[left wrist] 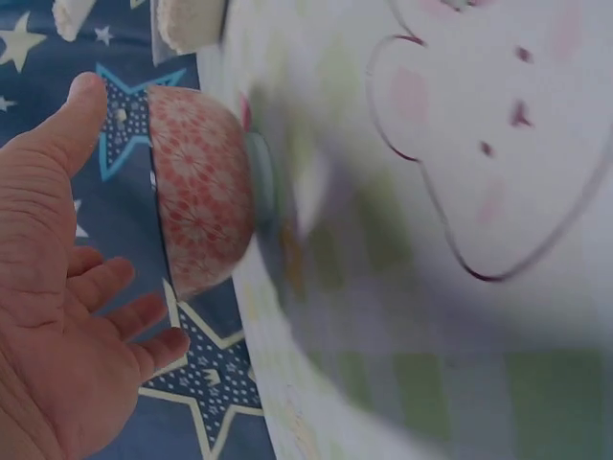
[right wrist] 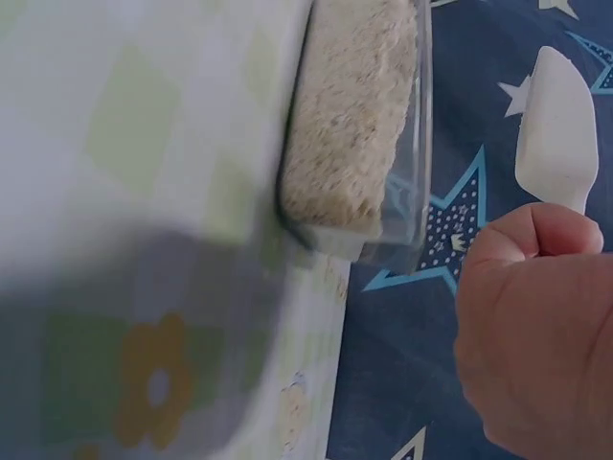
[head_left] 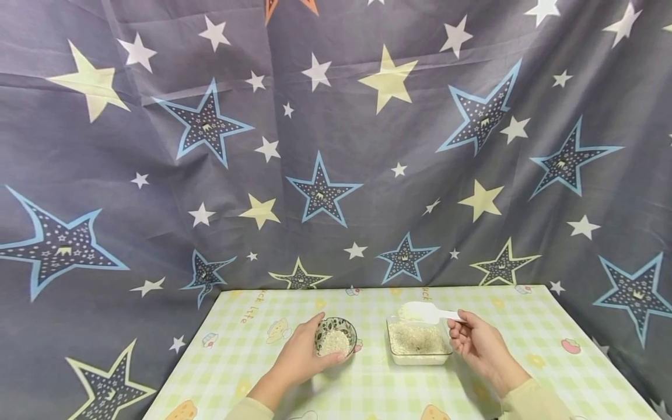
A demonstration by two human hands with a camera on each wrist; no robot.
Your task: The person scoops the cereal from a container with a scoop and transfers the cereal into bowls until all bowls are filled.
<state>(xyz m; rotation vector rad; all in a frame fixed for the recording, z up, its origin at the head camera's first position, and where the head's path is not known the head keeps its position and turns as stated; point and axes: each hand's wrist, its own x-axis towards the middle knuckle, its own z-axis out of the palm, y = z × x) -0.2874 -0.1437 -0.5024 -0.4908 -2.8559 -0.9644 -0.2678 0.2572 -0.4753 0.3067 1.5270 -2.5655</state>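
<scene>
A small bowl (head_left: 350,329) stands on the table, dark leaf pattern inside, pinkish floral outside in the left wrist view. Pale grains (head_left: 334,342) lie in it. My left hand (head_left: 304,349) is spread about its rim, the thumb overlapping the near side in the head view; in the left wrist view the fingers (left wrist: 124,316) are loosely bent above rim level. My right hand (head_left: 482,350) pinches the handle of a white scoop (head_left: 430,313), which has pale grains in its blade. Below the scoop, a clear rectangular container (head_left: 418,360) holds more of the grains.
A green-and-white checked cloth with cartoon prints covers the table (head_left: 252,332). Behind it hangs a dark curtain (head_left: 336,245) printed with stars. The container stands to the right of the bowl, with a strip of cloth between them.
</scene>
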